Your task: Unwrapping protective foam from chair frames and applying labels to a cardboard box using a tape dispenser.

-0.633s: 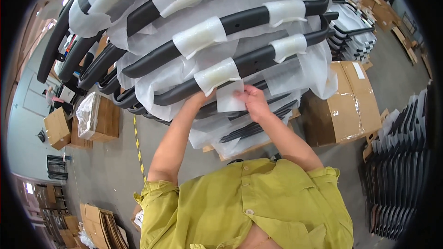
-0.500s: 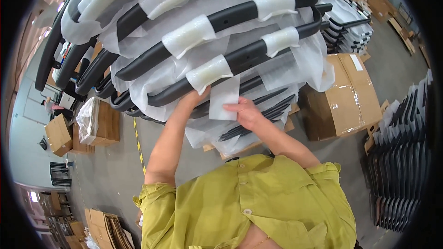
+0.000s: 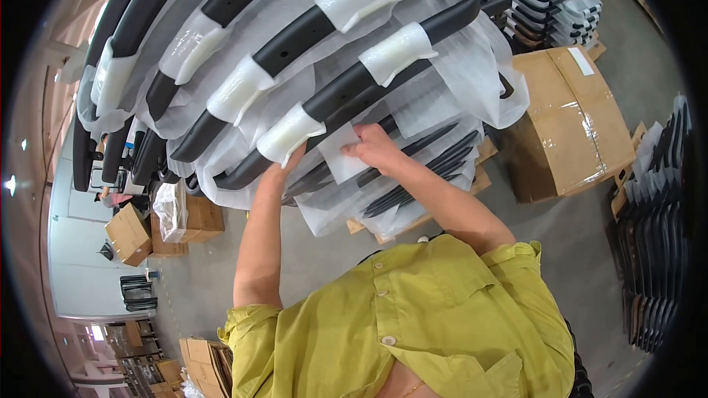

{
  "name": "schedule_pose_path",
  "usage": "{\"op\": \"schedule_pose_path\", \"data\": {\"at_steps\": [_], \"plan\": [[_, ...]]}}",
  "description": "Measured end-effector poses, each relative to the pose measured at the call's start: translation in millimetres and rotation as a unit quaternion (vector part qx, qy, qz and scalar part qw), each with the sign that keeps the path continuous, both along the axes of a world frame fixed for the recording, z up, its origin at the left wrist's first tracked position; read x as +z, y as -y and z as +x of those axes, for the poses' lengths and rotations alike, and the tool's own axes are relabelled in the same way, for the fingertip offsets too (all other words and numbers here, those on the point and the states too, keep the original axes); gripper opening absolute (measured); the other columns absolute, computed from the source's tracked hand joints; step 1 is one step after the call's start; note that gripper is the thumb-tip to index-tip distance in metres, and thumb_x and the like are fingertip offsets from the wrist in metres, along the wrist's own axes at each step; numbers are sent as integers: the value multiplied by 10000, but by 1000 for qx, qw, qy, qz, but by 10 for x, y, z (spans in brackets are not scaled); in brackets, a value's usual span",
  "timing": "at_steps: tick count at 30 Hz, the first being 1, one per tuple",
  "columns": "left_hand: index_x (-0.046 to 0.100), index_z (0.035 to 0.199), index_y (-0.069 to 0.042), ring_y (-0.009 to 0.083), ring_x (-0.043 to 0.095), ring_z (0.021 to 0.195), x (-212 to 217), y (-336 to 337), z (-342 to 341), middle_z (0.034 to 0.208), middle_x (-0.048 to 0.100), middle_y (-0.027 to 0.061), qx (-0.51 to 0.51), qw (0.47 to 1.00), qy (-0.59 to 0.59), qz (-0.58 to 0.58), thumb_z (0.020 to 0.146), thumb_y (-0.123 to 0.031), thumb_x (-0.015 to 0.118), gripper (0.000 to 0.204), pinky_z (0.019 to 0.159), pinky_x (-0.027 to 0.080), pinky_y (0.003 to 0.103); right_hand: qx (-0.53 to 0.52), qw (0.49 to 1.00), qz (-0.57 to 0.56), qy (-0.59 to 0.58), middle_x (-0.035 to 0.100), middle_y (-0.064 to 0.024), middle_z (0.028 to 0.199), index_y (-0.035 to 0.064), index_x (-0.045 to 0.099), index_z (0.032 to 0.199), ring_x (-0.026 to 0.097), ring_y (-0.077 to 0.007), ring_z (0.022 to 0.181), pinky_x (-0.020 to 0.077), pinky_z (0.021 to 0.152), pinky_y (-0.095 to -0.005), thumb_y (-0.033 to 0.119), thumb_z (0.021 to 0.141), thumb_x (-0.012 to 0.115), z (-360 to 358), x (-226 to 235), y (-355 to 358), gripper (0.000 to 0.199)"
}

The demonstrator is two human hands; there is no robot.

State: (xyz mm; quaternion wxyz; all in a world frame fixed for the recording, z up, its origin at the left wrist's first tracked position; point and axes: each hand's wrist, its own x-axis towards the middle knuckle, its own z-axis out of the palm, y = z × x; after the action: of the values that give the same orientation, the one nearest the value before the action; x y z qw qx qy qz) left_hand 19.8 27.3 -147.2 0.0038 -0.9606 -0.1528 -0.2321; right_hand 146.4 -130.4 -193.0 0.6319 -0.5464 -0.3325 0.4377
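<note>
Before me rises a tall stack of black curved bars (image 3: 341, 97), with white sheeting between the layers and white foam sleeves (image 3: 291, 135) wrapped round them. My left hand (image 3: 289, 165) reaches up under the sleeve on the lowest near bar; its fingertips are hidden behind that sleeve. A small white foam sheet (image 3: 344, 165) hangs just below this bar, its upper edge against or behind it. My right hand (image 3: 375, 149) is closed on the sheet's right edge, thumb and fingers pinching it.
A large taped cardboard box (image 3: 571, 125) stands at the right, with more stacked black parts (image 3: 653, 243) beyond it. Another wrapped stack (image 3: 549, 4) is at the far right. Cartons (image 3: 203, 217) stand on the floor at left, and a person (image 3: 114, 197) is beyond them.
The view has shifted, so the stack sits further left. My right hand has moved up toward the bar with the foam sheet, which now tilts. My left hand stays at the sleeve.
</note>
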Motion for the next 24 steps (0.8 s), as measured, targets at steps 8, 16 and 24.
{"op": "schedule_pose_path", "data": {"at_steps": [8,16,24], "plan": [[567,934,-87,319,555,840,-247,-276,-226,882,589,128,-39,994,26,100,808,-221,508,193,730,427,396,60,932,11,-357,583,-84,910,-3,536,960,588,-176,803,477,669,-259,85,756,603,-349,-275,254,231],[588,918,-2,303,565,789,-35,733,111,837,609,138,166,973,162,-13,823,-142,510,186,716,426,340,30,940,-14,-339,598,-105,865,-21,551,920,599,-175,743,499,648,-266,61,756,591,-336,-169,78,187],[618,840,-3,233,580,666,-19,839,-30,747,617,112,209,940,265,-50,776,-80,587,105,641,444,319,47,954,-47,-292,609,-125,765,-40,566,842,604,-180,648,500,584,-267,54,746,592,-331,-227,1,137]]}}
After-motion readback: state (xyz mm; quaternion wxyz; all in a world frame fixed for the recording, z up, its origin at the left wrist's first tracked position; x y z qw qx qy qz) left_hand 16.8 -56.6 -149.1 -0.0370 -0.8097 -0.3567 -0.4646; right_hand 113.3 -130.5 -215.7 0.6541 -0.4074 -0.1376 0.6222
